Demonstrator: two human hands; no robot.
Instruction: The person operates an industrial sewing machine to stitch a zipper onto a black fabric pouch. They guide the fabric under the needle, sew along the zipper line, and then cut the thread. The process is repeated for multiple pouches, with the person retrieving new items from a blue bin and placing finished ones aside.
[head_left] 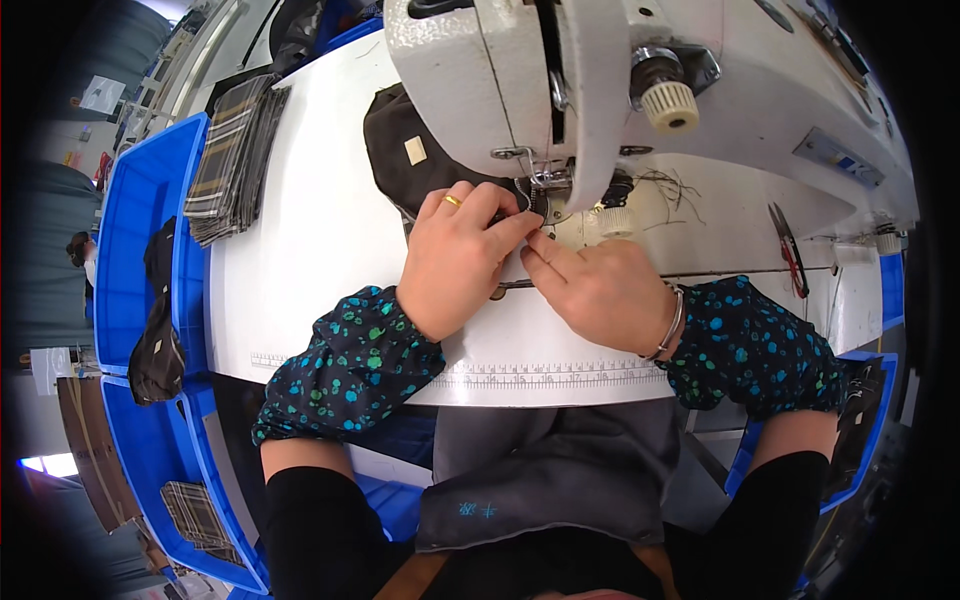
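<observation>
A dark fabric piece [400, 150] with a small cream label lies on the white table, running under the white sewing machine [470, 70]. A zipper [534, 195] shows at its right end, by the presser foot [550, 178]. My left hand [455, 255], a ring on one finger, rests on the fabric with its fingertips pinched at that end. Just right of it, my right hand [600, 290] has thumb and forefinger pressed together, touching the left fingertips. What lies between the right fingertips is too small to make out. Both forearms wear spotted sleeve covers.
Folded plaid cloth [235, 160] is stacked at the table's left edge, beside blue bins [150, 240]. Red-handled scissors [790, 250] and loose threads [670, 190] lie to the right. A ruler strip [520, 378] runs along the front edge.
</observation>
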